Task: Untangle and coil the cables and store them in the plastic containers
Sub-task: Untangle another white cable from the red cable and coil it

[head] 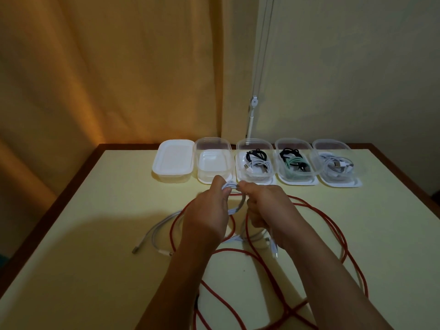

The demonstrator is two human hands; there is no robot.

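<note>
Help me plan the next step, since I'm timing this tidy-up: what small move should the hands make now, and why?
Probably set the white coil into the empty clear box just behind it. The left hand and right hand both grip it, looped up, and the other three clear boxes already hold cables. The red cable lies loose on the table.

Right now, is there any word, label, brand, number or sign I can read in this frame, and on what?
None. The plastic containers, the closed white box, the white cable and the red cable show no legible text.
</note>
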